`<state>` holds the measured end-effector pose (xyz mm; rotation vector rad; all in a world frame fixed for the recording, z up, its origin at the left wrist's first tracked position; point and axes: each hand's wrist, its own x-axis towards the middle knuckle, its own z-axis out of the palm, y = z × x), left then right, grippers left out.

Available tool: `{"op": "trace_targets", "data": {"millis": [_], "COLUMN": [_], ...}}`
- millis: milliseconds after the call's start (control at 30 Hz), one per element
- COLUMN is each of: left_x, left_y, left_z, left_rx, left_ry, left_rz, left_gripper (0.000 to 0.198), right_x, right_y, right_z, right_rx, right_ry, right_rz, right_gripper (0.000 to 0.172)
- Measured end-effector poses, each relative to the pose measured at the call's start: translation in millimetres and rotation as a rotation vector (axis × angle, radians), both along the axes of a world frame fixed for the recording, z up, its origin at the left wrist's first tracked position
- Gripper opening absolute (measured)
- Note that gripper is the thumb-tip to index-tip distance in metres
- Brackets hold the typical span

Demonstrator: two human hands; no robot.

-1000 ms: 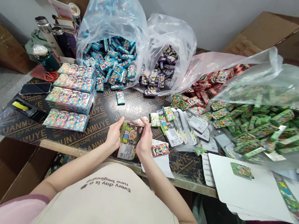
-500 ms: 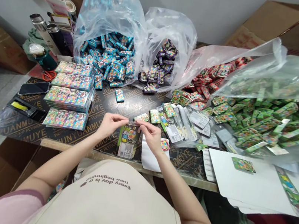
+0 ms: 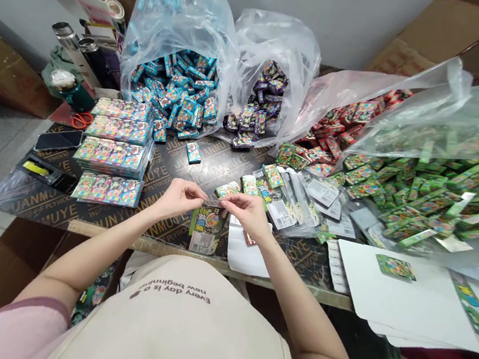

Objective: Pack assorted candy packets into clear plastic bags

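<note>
A clear plastic bag with a printed green and black card [image 3: 205, 231] in it lies at the table's front edge. My left hand [image 3: 183, 200] pinches the upper left of this bag between thumb and fingers. My right hand [image 3: 247, 212] pinches the upper right, so the clear top edge stretches between both. Just beyond my fingers are a small green box [image 3: 228, 188] and another small box [image 3: 249, 185]. Under my right wrist lies a white sheet [image 3: 245, 258] with a red box [image 3: 251, 239] on it, partly covered.
Stacked packs [image 3: 113, 151] stand on the left by a phone [image 3: 60, 140] and a tape dispenser [image 3: 45, 170]. Open bags of blue boxes [image 3: 184, 93], purple boxes [image 3: 253, 115], red boxes [image 3: 337, 128] and green boxes [image 3: 434, 202] line the back. Flat carded bags [image 3: 282, 213] lie to the right.
My hands stay at the bag's top edge, with a little more clear plastic showing between them. My right hand now covers more of the red box. The view has shifted slightly.
</note>
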<state>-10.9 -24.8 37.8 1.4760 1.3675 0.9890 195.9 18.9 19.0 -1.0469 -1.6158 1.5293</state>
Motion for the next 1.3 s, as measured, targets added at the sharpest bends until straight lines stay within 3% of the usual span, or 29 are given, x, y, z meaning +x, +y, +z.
{"op": "trace_targets", "data": {"millis": [167,267,333,400,500,567,633,667,767,800,867,933,1000,1067,1167,1300], "left_x": [3,10,13,11,-4,-17,-29,-33,-39,-39,-36,-31,-24,-16,-8,-9], "left_y": [-8,-6,-3,2,5,-3,-19,-30,-62,-70,-75,-67,-53,-36,-17,-1], "left_z": [-12.8,-20.6,-20.6,-16.9,-14.6,-21.7,-36.1,-44.7,-67.2,-71.9,-76.7,-77.7,-78.5,-80.7,-85.0,-86.7], "left_rx": [0.317,0.355,0.354,0.354,0.350,0.312,0.246,0.209,0.183,0.191,0.210,0.200,0.158,0.117,0.096,0.136], "left_ry": [0.112,0.064,0.009,-0.049,-0.109,-0.103,-0.028,0.038,0.321,0.375,0.450,0.536,0.657,0.770,0.852,0.835], "left_rz": [-0.025,-0.058,-0.033,0.089,0.411,0.651,0.814,0.837,0.767,0.690,0.448,0.113,-0.207,-0.435,-0.565,-0.463], "left_gripper": [0.005,0.006,0.009,0.008,0.011,0.018,0.024,0.026,0.038,0.039,0.038,0.043,0.066,0.092,0.103,0.093], "right_x": [11,8,0,-13,-39,-57,-73,-81,-103,-111,-125,-135,-138,-129,-96,-39], "right_y": [-15,-23,-19,-6,31,63,95,110,146,155,168,172,169,160,134,92], "right_z": [-13.8,-18.1,-15.0,-9.8,-11.3,-24.2,-43.8,-54.1,-77.7,-82.4,-88.1,-92.0,-96.0,-99.1,-94.1,-64.6], "right_rx": [0.299,0.476,0.490,0.427,0.324,0.332,0.403,0.446,0.544,0.571,0.614,0.634,0.637,0.631,0.585,0.580], "right_ry": [-0.068,-0.078,-0.076,-0.052,0.060,0.087,-0.086,-0.225,-0.570,-0.628,-0.682,-0.701,-0.680,-0.576,-0.347,-0.282], "right_rz": [-0.014,-0.083,-0.129,-0.148,-0.103,-0.067,-0.030,0.017,0.242,0.314,0.421,0.471,0.457,0.408,0.331,0.198], "right_gripper": [0.014,0.014,0.015,0.017,0.034,0.046,0.057,0.066,0.086,0.089,0.091,0.089,0.084,0.080,0.079,0.080]}}
